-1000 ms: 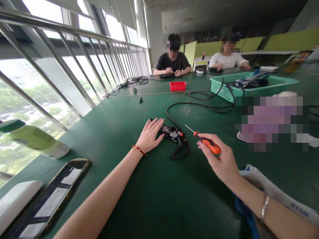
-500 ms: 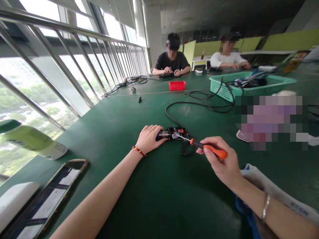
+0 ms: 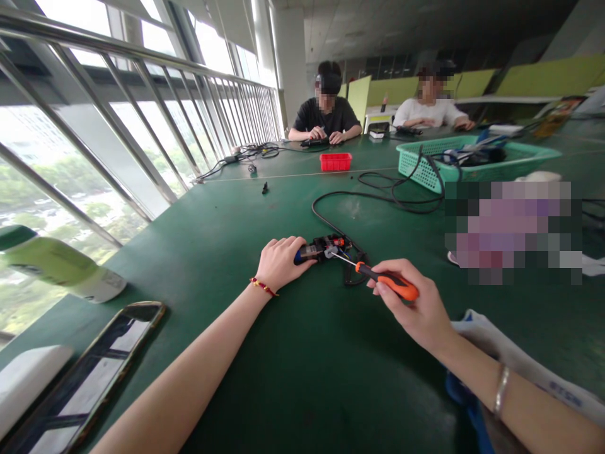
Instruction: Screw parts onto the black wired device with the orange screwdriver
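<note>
A dark device with exposed inner parts and small wires [image 3: 321, 249] lies on the green table at the middle of the head view. My left hand [image 3: 282, 263] is closed round its left end. In my right hand [image 3: 416, 302] is an orange and black screwdriver [image 3: 394, 285], gripped by the handle. The screwdriver's shaft points left and its tip is at a small grey part of the device; whether they touch is hard to tell. A black cable [image 3: 326, 221] runs from the device's right end toward the back.
On the green table [image 3: 227, 233] are a red tray [image 3: 335, 162], a teal basket [image 3: 425, 169] with tools and cables, and a small black piece [image 3: 265, 188]. A green bottle [image 3: 61, 265] and a phone [image 3: 104, 372] lie left. Two people sit across.
My right hand and the screwdriver have shifted slightly left. The device's right end looks turned a little, and my left hand still holds it.
</note>
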`<state>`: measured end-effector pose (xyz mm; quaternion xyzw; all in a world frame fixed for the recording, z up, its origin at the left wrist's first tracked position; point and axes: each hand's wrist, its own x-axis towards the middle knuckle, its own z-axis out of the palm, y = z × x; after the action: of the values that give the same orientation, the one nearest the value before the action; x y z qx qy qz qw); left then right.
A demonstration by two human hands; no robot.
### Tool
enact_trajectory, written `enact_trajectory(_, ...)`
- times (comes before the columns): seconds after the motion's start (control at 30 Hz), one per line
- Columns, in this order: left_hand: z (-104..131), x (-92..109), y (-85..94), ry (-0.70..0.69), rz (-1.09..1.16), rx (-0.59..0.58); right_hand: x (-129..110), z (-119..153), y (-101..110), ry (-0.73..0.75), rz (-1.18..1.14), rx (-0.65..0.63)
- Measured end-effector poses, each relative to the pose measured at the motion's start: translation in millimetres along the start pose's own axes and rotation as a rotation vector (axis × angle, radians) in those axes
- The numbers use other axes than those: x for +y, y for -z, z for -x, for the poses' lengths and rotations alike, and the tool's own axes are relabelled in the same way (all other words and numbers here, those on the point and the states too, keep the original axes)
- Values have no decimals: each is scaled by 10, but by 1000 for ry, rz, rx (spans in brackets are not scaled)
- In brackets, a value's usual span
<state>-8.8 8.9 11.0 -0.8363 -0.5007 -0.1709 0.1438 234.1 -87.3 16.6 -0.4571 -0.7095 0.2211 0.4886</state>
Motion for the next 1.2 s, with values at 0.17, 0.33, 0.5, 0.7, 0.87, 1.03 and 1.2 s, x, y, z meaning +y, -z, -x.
enact_trajectory(0.17,1,2,0,1,9,0,-3,-1,7,-2,3,-7)
enact_trajectory(0.33,3,1,3,4,6,3,-4,-9,4,-2,9,-6)
enact_trajectory(0.5,3,1,8,8,4,-18,0,12,13,11,17,-13)
enact_trajectory(0.7,-4,10,9,24,-5,-45,6,11,9,31,4,-1)
enact_trajectory(0.87,-6,8,13,18,3,-44,26,0,-1,9,-7,-23)
enact_trajectory(1.03,-3,14,42,3,-3,-34,45,-1,13,-4,-52,-18)
enact_trajectory(1.2,-1,12,39,-2,2,-29,23,-9,16,31,28,34)
